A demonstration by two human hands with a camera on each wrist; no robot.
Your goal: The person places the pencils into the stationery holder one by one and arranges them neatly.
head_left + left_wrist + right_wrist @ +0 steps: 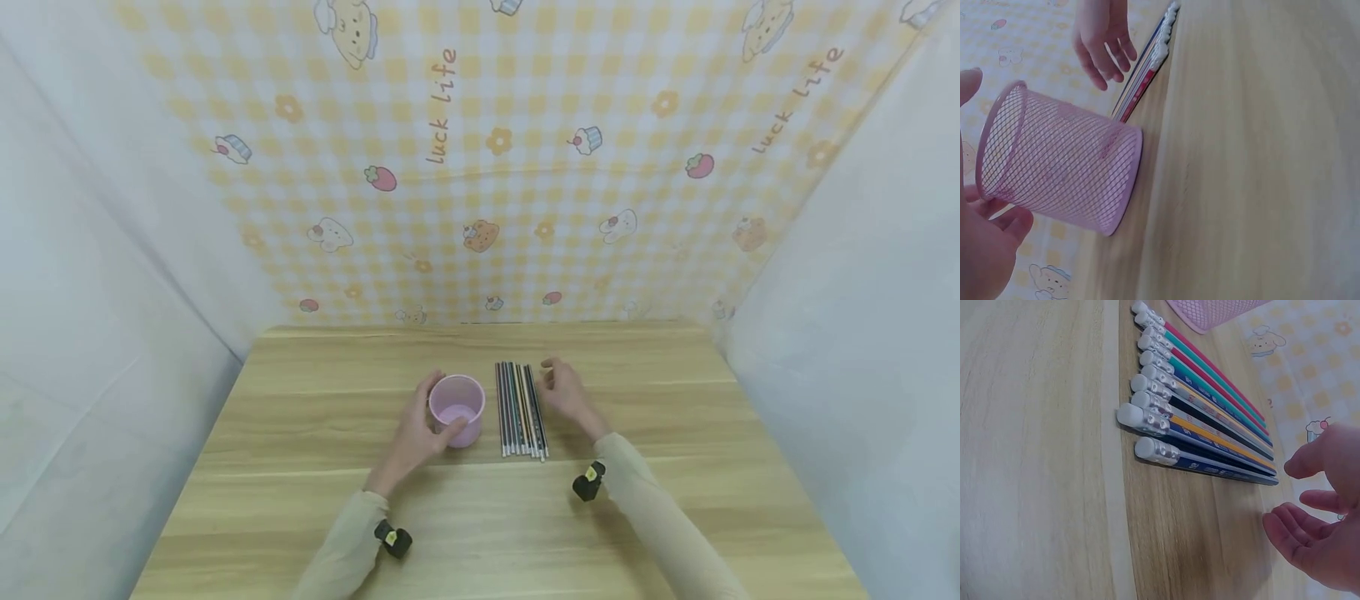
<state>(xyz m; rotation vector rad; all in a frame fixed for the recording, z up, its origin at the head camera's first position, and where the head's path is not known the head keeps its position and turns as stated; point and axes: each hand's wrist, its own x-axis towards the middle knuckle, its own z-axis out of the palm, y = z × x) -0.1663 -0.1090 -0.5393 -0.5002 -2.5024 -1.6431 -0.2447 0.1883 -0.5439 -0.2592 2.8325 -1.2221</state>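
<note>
A pink mesh pen holder (459,408) stands upright on the table, its round mouth facing up. My left hand (416,429) holds it from the left, the thumb across the near side and the fingers around the far side. In the left wrist view, those fingers (1013,222) curl beside the rim. To the right of the holder lies a row of several pencils (1210,406), with white erasers towards me, in pink, green, yellow and dark blue. My right hand (564,393) hovers just right of the row's far end, fingers loosely bent and holding nothing.
The light wood table (480,533) ends at a yellow checked cloth (480,192) with cartoon prints. White panels (862,333) rise at both sides. Dark wrist cameras (588,482) sit on both beige sleeves (652,517).
</note>
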